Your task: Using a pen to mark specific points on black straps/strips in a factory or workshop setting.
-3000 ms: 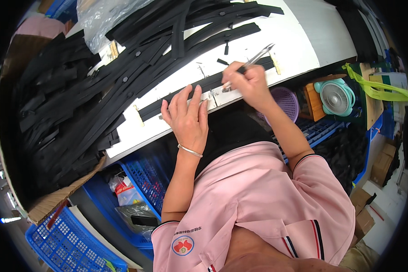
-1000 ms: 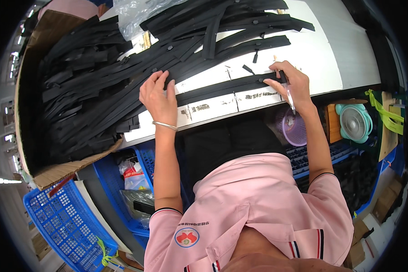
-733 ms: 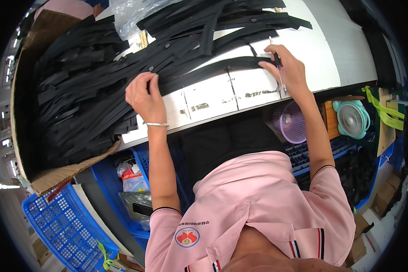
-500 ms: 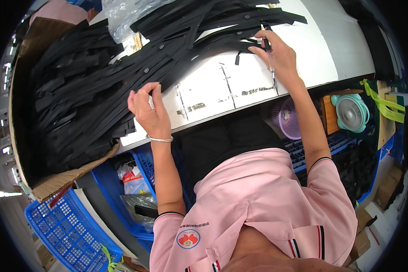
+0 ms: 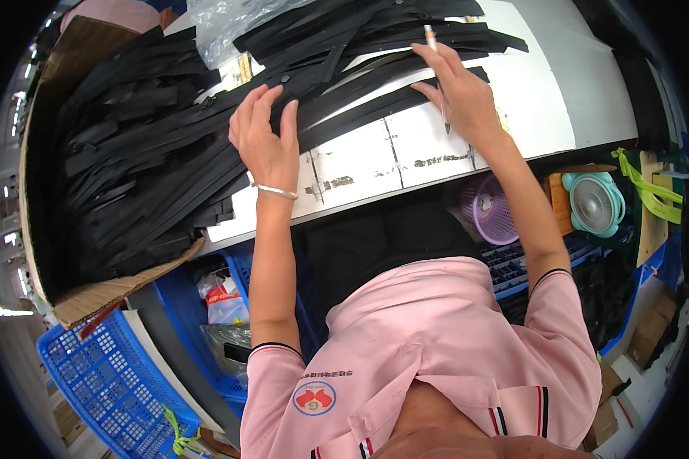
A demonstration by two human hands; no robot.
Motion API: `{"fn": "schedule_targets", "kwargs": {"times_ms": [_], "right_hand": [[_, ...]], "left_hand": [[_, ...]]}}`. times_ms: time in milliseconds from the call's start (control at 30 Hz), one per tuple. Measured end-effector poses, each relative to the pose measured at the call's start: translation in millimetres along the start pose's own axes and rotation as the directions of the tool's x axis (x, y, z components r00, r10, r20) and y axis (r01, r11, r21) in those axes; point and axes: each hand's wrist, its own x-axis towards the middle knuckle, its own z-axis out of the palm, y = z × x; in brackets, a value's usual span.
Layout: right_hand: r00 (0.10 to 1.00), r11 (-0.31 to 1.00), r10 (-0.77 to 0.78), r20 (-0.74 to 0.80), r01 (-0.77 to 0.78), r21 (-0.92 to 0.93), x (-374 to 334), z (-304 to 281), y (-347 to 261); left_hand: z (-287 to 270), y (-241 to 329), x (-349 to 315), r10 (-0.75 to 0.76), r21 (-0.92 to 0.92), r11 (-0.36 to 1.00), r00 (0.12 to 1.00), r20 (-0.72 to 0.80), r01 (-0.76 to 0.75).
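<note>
Long black fabric strips point(image 5: 367, 107) lie across the white marked board point(image 5: 429, 172) on the table; a small round dark piece shows on one of them. Over their left part is my left hand point(image 5: 266, 145), its thumb parted from curved fingers and nothing visibly held. My right hand point(image 5: 467, 103) has a slim pen point(image 5: 429, 34) between its fingers, pale end up and dark tip pointing down toward the board. Its fingertips are close to the right end of the nearest strip. Whether they touch that strip I cannot tell.
A cardboard box point(image 5: 103, 300) at left is heaped with more black strips. Clear plastic film point(image 5: 226, 34) lies at the back. Below the table edge are blue crates point(image 5: 122, 390), a purple basket point(image 5: 494, 206) and a small turquoise fan point(image 5: 594, 203).
My left hand has moved up and opened its fingers wider. My right hand has shifted slightly down, with the pen turned. The small dangling tab near it no longer shows; the near strip lies straighter.
</note>
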Motion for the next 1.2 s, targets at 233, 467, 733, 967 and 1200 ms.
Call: {"fn": "schedule_targets", "kwargs": {"times_ms": [233, 467, 733, 967, 1200], "right_hand": [[0.992, 0.998, 0.002, 0.126, 0.007, -0.068, 59.0, 46.3, 47.0], [0.996, 0.993, 0.079, 0.052, -0.074, -0.093, 63.4, 61.3, 37.9], [0.991, 0.99, 0.132, 0.032, -0.13, -0.058, 58.0, 65.3, 44.3], [0.996, 0.988, 0.054, -0.068, -0.043, 0.145, 46.6, 34.7, 38.3], [0.96, 0.983, 0.137, -0.244, -0.1, 0.157, -47.6, -29.8, -38.5]], "left_hand": [[-19.8, -32.9, -28.0, -0.121, 0.043, 0.992, 0.987, 0.103, 0.117], [-24.0, -52.5, -25.4, -0.025, 0.136, 0.991, 0.997, 0.079, 0.014], [-33.7, -57.5, -33.8, -0.129, -0.03, 0.991, 0.991, -0.034, 0.128], [-49.2, -57.9, -40.6, -0.157, -0.024, 0.987, 0.986, 0.053, 0.158], [-39.9, 2.5, -46.0, -0.155, -0.34, 0.916, 0.969, 0.194, 0.215]]}}
